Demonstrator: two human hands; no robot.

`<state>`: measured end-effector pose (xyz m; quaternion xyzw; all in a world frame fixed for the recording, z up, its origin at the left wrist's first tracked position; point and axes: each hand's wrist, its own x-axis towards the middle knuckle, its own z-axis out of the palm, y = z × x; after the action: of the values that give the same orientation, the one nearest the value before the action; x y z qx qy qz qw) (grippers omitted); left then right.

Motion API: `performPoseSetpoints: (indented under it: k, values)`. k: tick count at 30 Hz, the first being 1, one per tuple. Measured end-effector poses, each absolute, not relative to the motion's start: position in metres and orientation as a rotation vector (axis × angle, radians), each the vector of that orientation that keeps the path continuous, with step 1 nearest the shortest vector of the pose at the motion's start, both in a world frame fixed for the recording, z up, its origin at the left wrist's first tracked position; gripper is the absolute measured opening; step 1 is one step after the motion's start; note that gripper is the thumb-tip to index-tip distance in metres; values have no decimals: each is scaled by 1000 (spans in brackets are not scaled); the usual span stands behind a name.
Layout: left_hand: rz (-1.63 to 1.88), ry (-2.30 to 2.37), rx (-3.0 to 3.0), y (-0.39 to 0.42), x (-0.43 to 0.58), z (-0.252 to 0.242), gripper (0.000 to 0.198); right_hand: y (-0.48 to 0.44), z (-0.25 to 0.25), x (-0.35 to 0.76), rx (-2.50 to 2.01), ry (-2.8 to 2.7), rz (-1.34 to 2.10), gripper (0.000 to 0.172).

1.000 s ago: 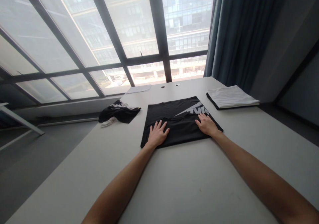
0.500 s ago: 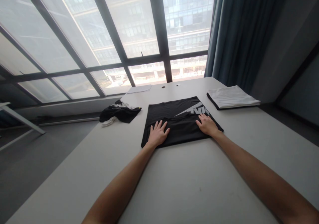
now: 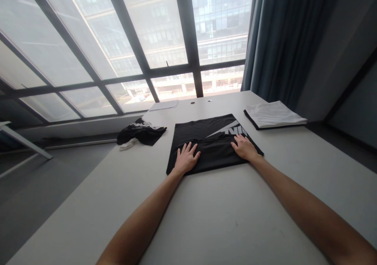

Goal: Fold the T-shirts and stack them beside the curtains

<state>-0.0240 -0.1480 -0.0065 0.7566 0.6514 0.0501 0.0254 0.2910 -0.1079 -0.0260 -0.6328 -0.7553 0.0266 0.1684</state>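
Note:
A black T-shirt (image 3: 203, 129) with a grey and white print lies folded on the white table (image 3: 206, 214). Its near part is doubled over toward the window and covers some of the print. My left hand (image 3: 187, 158) rests flat on the left side of this folded part, fingers spread. On the right side my right hand (image 3: 244, 147) also lies flat, its fingertips near the fold's edge and the lettering. Neither hand grasps the cloth.
To the left is a crumpled black and white garment (image 3: 143, 133). A folded white cloth (image 3: 275, 115) on top of a black one lies at the right. White paper (image 3: 163, 105) sits near the far edge, below the window. A dark curtain (image 3: 282, 41) hangs behind.

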Motion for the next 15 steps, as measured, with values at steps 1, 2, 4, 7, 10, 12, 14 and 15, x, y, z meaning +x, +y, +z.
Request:
performPoseSetpoints:
  k: [1,2,4,7,10,12,14,15]
  values:
    - [155,2014,2338,-148,-24,-6,64,-108,-26,291,-1802,-2149,74,55]
    - [153,2012,2335,-148,-23,-6,63,-108,-27,291,-1804,-2150,73,54]
    - [158,2004,2320,-148,-23,-5,64,-107,-27,291,-1809,-2152,71,55]
    - [225,1956,2282,-147,-25,1,66,-107,-28,290,-1816,-2147,63,55]
    - [315,1950,2258,-144,-28,9,67,-110,-24,289,-1835,-2161,53,56]
    - [329,2015,2260,-143,-30,12,66,-112,-19,288,-1829,-2192,29,55]
    - [296,2091,2263,-143,-31,10,65,-113,-13,287,-1788,-2201,-17,52]
    - [265,2114,2261,-143,-32,7,64,-113,-11,287,-1760,-2193,-39,52]
